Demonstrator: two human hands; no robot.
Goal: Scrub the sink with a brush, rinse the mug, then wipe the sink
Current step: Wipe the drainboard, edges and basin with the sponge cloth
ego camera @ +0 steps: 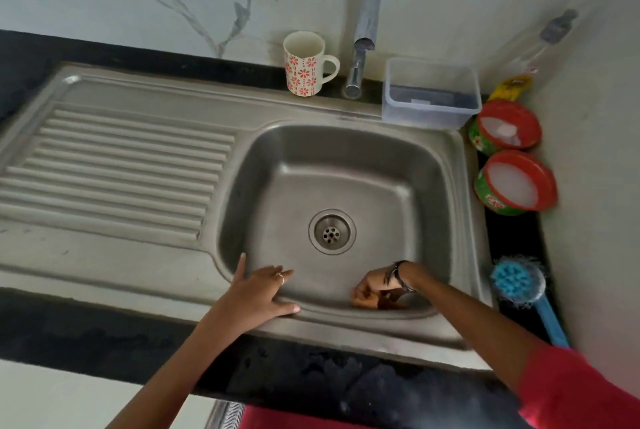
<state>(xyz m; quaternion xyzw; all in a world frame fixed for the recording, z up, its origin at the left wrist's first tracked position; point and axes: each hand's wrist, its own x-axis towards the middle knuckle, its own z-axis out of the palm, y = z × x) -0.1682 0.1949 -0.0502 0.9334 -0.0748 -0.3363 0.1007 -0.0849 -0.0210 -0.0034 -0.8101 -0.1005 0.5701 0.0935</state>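
Observation:
The steel sink (450,165) has an empty basin with a round drain (331,231). My left hand (263,290) lies flat on the basin's front-left rim, fingers spread, holding nothing. Low against the basin's front wall, my right hand (372,292) is curled into a fist. A dark brown patch beside the fist may be its reflection or a small pad; I cannot tell which. The white mug (304,63) with red flowers stands upright behind the sink, left of the tap (363,37). The blue brush (523,285) lies on the black counter at the right, apart from both hands.
A ribbed draining board (114,165) fills the left of the sink unit. A clear plastic box (431,96) sits at the back right. Two red-rimmed tubs (516,183) and a yellow packet (510,86) stand by the right wall.

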